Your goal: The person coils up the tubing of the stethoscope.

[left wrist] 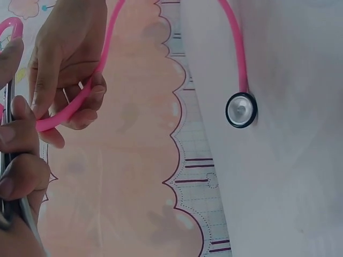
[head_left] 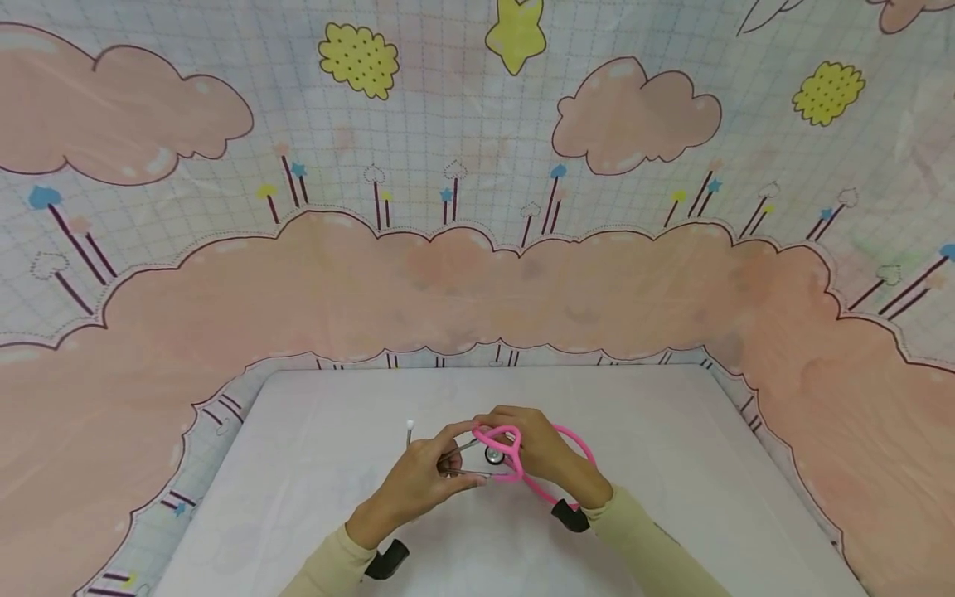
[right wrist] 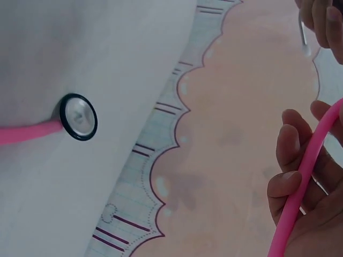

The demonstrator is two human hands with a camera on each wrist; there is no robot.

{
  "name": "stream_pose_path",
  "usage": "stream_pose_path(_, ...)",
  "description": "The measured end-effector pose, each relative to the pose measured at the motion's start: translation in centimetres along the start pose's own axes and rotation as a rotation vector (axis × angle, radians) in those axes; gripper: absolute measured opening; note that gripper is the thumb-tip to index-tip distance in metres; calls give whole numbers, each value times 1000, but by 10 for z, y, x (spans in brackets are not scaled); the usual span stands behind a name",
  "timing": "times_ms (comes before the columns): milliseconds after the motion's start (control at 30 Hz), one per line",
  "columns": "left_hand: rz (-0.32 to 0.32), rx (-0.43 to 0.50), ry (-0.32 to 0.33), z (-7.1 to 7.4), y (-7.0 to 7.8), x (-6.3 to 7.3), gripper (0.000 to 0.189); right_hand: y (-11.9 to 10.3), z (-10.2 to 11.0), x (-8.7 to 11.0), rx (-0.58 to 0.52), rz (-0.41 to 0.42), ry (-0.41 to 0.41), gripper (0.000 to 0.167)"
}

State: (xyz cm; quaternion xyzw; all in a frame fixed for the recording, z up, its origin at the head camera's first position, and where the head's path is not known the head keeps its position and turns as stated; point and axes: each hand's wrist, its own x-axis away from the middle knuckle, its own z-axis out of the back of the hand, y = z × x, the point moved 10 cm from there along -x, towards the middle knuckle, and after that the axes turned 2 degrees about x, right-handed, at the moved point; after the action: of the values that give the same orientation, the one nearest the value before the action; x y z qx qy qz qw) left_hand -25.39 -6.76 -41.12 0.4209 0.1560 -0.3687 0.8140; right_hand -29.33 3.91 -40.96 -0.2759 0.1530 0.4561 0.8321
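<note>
A pink stethoscope [head_left: 516, 453] is held between both hands above the white table. My left hand [head_left: 418, 481] grips its metal ear tubes [head_left: 466, 473], and a white ear tip [head_left: 409, 424] sticks up beyond the knuckles. The fingers of my right hand [head_left: 531, 444] are curled round the pink tubing [right wrist: 300, 190] close to the fork. Below the hands the round chest piece [left wrist: 241, 110], silver with a black rim, hangs at the tubing's end, its flat face showing in both wrist views. The other ear tip is hidden by the left hand.
The white table [head_left: 298, 464] spreads out beneath both hands. Behind and beside it hangs a printed cloth [head_left: 477, 290] with clouds and stars. A black wrist mount [head_left: 570, 516] sits at the right wrist, another black mount [head_left: 387, 560] at the left.
</note>
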Motion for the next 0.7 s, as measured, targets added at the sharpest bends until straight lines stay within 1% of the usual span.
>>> stream_pose_path(167, -31, -13, 7, 1, 1, 0, 67, 8, -5, 2, -27, -72, -13, 24)
stream_pose_path(400, -36, -43, 53, 10, 0, 1, 65, 17, -10, 7, -34, -198, -7, 26)
stream_pose_path(500, -39, -44, 69, 12, -1, 1, 65, 20, -13, 8, -48, -233, -9, 27)
stream_pose_path(567, -34, -43, 78, 13, -2, 1, 65, 20, -14, 9, -47, -230, -1, 25)
stream_pose_path(633, -23, -43, 85, 14, -5, 1, 65, 20, -14, 10, -25, -212, 18, 23)
stream_pose_path(700, -7, -41, 100, 17, -7, 1, 65, 20, -13, 12, 4, -191, 41, 14)
